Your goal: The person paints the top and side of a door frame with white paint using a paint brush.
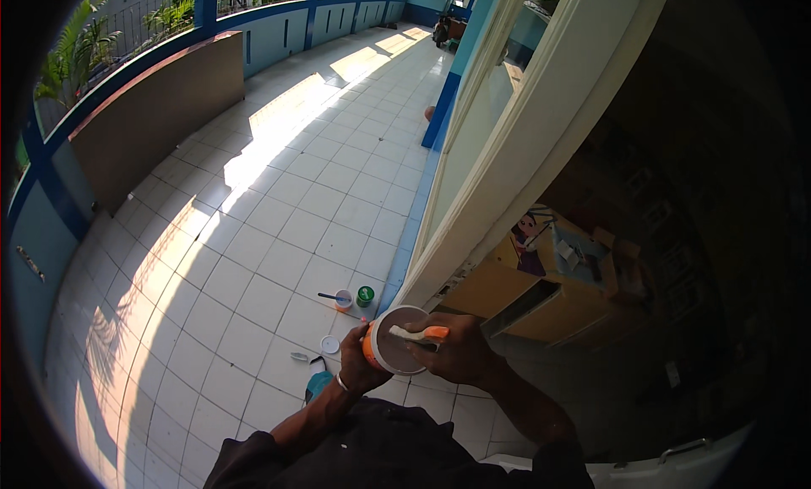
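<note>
My left hand (361, 366) is wrapped round the side of a round tub (369, 349) with an orange outside and a pale rim. The tub is tipped so its greyish inside shows. Over its opening, my right hand (463, 351) grips a paintbrush (434, 333) with an orange handle. Its whitish end lies within the tub's mouth; fingers cover part of the handle. On the floor just beyond stand a small open pot (343, 304) with a dark stick-like tool (331, 297) across it and a green can (365, 297).
A white lid (329, 345), a small flat grey piece (299, 355) and a teal item (318, 384) lie by my left arm. To the right rises a white door frame (507, 143), with a wooden cabinet (541, 307) behind it. A brown panel (160, 117) leans along the left wall.
</note>
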Available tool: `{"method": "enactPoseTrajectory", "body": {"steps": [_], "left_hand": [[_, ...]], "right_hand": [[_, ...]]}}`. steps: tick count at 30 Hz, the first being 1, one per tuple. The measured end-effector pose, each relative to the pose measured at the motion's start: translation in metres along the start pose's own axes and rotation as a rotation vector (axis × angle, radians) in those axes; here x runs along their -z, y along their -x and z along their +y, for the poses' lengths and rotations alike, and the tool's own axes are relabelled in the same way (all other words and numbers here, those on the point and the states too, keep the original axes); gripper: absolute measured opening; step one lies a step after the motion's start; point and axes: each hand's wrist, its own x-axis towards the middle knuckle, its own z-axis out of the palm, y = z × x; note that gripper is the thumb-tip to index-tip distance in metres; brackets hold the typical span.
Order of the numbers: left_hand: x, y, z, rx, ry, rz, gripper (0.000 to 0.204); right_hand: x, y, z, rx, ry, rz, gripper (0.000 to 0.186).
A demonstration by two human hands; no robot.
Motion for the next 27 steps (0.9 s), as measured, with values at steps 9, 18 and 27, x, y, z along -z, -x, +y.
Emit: {"method": "enactPoseTrajectory", "body": {"steps": [9, 18, 27], "left_hand": [[0.005, 0.008, -0.003, 0.011, -0.015, 0.018, 0.067], [0.002, -0.002, 0.013, 0.084, -0.017, 0.003, 0.07], [0.02, -0.024, 0.051, 0.237, -0.043, -0.115, 0.075]], "right_hand": [[0.012, 0.002, -0.018, -0.262, -0.183, -0.002, 0.031], [0.011, -0.004, -0.019, -0.306, -0.121, 0.031, 0.035], [-0.012, -0.016, -0.01, -0.648, -0.632, 0.26, 0.032]]}}
